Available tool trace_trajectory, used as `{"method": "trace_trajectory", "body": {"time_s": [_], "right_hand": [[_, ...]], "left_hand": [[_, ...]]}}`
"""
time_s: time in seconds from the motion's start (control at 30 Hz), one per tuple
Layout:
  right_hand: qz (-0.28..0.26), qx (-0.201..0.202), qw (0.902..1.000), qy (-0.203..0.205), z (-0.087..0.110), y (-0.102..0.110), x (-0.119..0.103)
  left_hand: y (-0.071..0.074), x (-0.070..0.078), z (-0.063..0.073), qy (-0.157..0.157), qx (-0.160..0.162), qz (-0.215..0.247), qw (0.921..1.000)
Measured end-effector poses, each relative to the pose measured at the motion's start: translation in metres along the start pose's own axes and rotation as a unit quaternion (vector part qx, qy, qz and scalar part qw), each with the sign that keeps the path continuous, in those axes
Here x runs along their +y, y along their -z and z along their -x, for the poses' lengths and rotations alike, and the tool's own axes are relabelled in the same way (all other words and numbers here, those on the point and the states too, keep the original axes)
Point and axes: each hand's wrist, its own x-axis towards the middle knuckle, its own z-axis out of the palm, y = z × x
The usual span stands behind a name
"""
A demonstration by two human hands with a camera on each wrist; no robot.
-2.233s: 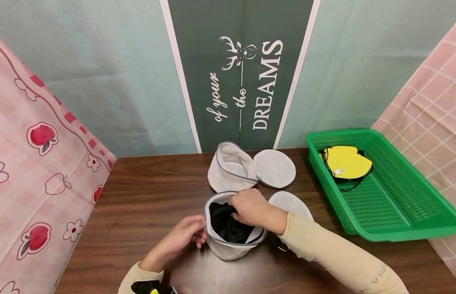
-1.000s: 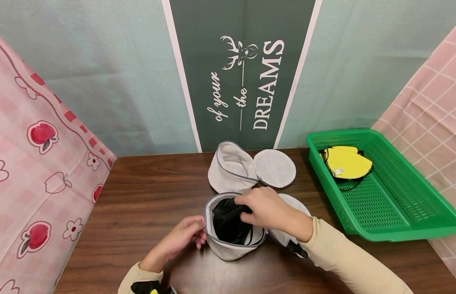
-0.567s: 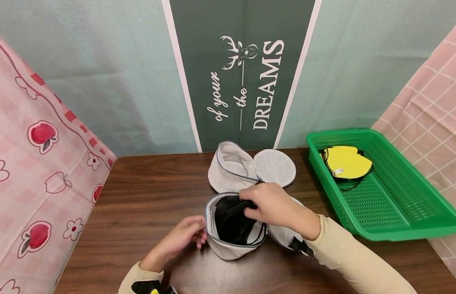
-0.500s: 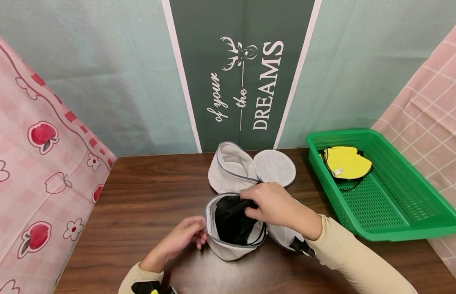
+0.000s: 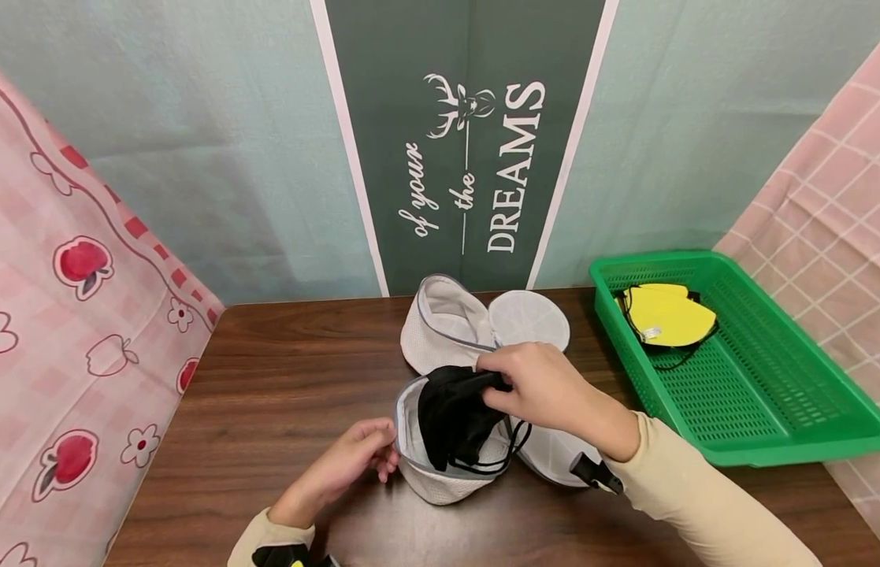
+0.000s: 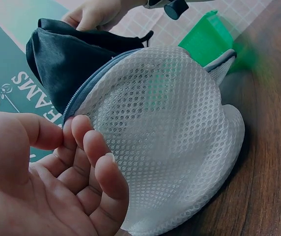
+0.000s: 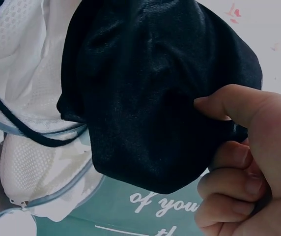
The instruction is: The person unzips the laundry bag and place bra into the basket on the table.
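Note:
My left hand [image 5: 350, 465] pinches the zippered rim of a white mesh laundry bag [image 5: 440, 487], which stands with its top unzipped. In the left wrist view, the thumb and forefinger meet on the bag's grey zipper edge [image 6: 91, 81]. My right hand [image 5: 546, 390] grips a black cloth piece [image 5: 450, 417] with thin black cords, partly raised out of the bag's mouth. In the right wrist view, the black cloth [image 7: 145, 98] hangs from between thumb and curled fingers. Its lower part is still inside the bag in the head view.
Behind stands a second white mesh bag [image 5: 428, 342], its round lid [image 5: 528, 315] folded out. The front bag's lid [image 5: 553, 457] lies under my right forearm. At right, a green basket [image 5: 787, 458] holds a yellow piece [image 5: 673, 319] with black cords. A black buckle [image 5: 595, 472] hangs by my right sleeve.
My right hand has moved up and to the right, drawing the black cloth and its cords partly out of the bag. My left hand has stayed at the rim.

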Motion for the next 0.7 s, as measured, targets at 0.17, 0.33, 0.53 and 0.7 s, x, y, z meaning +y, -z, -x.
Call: {"method": "trace_trajectory", "body": {"time_s": [0.17, 0.33, 0.53, 0.7], "right_hand": [[-0.008, 0.022, 0.9996, -0.012, 0.002, 0.008, 0.001], [-0.023, 0.035, 0.998, -0.046, 0.004, 0.017, 0.004], [-0.054, 0.052, 0.9931, -0.09, 0.007, 0.029, 0.006], [-0.084, 0.068, 0.9889, -0.101, 0.008, 0.039, 0.011]], "left_hand": [[-0.001, 0.0, -0.001, 0.004, 0.004, 0.002, 1.0], [-0.001, -0.001, -0.001, 0.004, 0.005, 0.004, 1.0], [-0.001, -0.001, -0.001, 0.003, 0.003, 0.005, 1.0], [0.0, -0.001, -0.001, 0.001, 0.002, 0.006, 1.0]]}}
